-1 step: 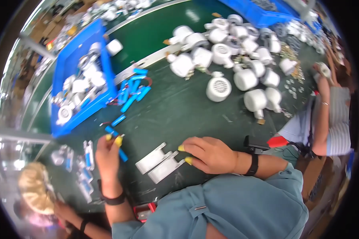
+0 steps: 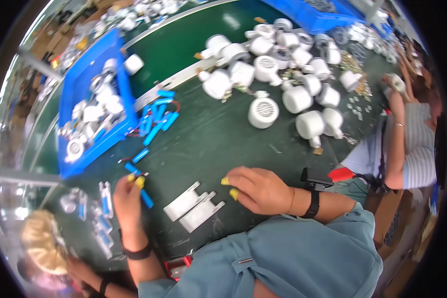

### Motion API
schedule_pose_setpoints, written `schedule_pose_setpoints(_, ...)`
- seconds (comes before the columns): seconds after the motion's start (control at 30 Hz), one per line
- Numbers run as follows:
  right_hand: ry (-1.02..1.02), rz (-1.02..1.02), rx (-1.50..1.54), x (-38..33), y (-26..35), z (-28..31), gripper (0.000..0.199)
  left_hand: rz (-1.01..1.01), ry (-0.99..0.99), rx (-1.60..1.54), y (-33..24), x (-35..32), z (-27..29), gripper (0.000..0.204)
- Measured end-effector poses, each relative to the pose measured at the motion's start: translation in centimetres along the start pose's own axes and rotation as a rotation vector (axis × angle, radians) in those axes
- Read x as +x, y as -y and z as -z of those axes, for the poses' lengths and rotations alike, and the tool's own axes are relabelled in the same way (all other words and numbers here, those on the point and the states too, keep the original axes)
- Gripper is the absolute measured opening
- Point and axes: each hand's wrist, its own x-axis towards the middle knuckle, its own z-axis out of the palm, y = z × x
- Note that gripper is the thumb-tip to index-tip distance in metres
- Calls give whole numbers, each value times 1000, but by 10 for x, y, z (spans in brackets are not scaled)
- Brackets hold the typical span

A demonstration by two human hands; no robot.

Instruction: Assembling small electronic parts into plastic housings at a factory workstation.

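Observation:
My left hand (image 2: 127, 199), with yellow finger covers, is in a pinch among loose blue cylindrical batteries. One blue battery (image 2: 146, 199) lies beside its fingertips, another battery (image 2: 132, 168) just beyond them. Thin wire ends show by the tips; what the fingers hold, if anything, I cannot make out. My right hand (image 2: 260, 191) hovers over the table, thumb and forefinger apart and nothing between them. Between my hands two flat white plastic parts lie side by side, a farther part (image 2: 182, 201) and a nearer part (image 2: 202, 214). Both have narrow prongs pointing toward my right hand.
Several blue batteries (image 2: 156, 119) are heaped near a blue crate (image 2: 129, 107) of white parts. White round housings (image 2: 263, 110) crowd the green table's far side. White parts with blue batteries (image 2: 103, 223) lie at left. Co-workers sit on both sides; a striped sleeve (image 2: 416, 164) shows at right.
The whole view has shifted slightly, so the table things appear lower and a little to the left. My left fingertips look slightly closer together. The white parts keep their places on the table.

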Motion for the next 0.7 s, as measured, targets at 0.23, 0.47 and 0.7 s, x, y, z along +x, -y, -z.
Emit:
schedule_pose_setpoints(0.23, -481, -383, -369, -1, -44, 58, 51, 4, 67, -162, 11, -20, 35, 32)
schedule_pose_setpoints(0.47, -306, -269, -106, 45, -55, 44, 51, -66, 4, -163, 19, -33, 36, 26)
schedule_pose_setpoints(0.7, -58, 136, -77, 52, -41, 55, 48, -139, 43, -367, 21, -35, 26, 17)
